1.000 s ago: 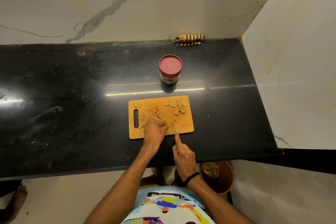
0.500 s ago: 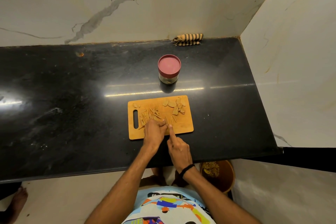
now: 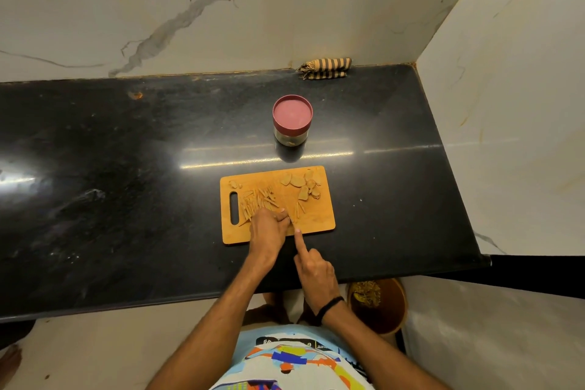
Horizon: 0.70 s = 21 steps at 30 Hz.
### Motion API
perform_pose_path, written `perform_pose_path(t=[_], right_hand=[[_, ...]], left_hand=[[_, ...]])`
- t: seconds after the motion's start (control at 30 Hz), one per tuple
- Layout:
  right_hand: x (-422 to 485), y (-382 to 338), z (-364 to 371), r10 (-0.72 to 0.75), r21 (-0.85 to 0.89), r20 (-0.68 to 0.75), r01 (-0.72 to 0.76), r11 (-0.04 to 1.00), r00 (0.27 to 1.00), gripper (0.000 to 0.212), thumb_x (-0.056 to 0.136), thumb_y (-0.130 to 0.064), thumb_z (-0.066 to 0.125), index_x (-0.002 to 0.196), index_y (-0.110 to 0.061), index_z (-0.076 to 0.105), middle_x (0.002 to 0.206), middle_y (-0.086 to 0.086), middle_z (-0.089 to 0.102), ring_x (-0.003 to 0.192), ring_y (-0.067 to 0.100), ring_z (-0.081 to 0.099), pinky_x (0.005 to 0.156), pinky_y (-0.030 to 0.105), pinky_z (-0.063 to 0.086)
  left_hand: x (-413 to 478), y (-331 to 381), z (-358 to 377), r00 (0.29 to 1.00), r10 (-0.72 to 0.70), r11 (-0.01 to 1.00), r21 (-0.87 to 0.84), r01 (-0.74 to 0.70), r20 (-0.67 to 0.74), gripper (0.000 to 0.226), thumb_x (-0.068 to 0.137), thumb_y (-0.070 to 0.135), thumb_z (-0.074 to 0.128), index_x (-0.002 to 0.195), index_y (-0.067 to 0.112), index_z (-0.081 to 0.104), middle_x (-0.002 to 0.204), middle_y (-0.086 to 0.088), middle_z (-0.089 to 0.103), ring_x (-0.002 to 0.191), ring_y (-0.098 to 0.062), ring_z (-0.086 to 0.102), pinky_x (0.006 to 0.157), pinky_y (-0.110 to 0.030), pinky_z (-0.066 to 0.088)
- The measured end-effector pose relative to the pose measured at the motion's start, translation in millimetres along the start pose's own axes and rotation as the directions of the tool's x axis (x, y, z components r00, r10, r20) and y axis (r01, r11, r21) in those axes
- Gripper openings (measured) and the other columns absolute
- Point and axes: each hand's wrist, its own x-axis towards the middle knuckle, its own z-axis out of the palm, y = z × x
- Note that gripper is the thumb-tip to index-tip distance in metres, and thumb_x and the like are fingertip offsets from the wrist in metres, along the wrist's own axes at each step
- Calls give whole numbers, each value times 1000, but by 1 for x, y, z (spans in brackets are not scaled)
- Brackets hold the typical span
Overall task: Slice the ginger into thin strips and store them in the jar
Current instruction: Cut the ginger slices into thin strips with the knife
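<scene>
Ginger strips [image 3: 256, 199] lie partly under curled left hand [image 3: 269, 231]; grip of right hand [image 3: 316, 269] unclear.

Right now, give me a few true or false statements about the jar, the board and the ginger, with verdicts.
The jar has its lid on. True.
The jar stands on the cutting board. False: it stands on the counter beyond the board.
Ginger strips lie near the board's handle slot. True.
The striped cloth touches the board. False: it lies against the back wall.
The left hand rests on the board. True.
</scene>
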Motion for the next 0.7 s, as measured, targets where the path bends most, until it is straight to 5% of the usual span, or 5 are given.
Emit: perform_pose_path(t=[0.3, 0.5, 0.7], right_hand=[[-15, 13, -2, 12, 74, -18, -11, 997, 1000, 74, 75, -12, 83, 141, -15, 52, 61, 0, 42, 44, 5, 27, 36, 21, 38], [-7, 10, 1, 70, 247, 33, -76, 966, 997, 81, 84, -10, 75, 150, -19, 29, 61, -1, 45, 44, 8, 40, 39, 21, 43], [8, -1, 2, 82, 340, 42, -92, 936, 996, 65, 97, -19, 45, 155, -23, 15, 63, -1, 47, 48, 12, 45, 43, 30, 48]], left_hand=[[2, -5, 3, 1000, 17, 1000, -12, -18, -23, 26, 93, 15, 71, 115, 2, 71, 108, -3, 74, 81, 9, 55, 60, 2, 40], [-5, -3, 4, 997, 44, 999, 0, -44, -63, 26, 91, 14, 73, 115, 3, 72, 102, -2, 75, 76, 9, 56, 59, -1, 43], [-12, -3, 1, 987, 111, 994, 35, -107, -119, 27, 89, 16, 75, 113, 6, 73, 104, -5, 76, 87, -5, 66, 73, -7, 47]])
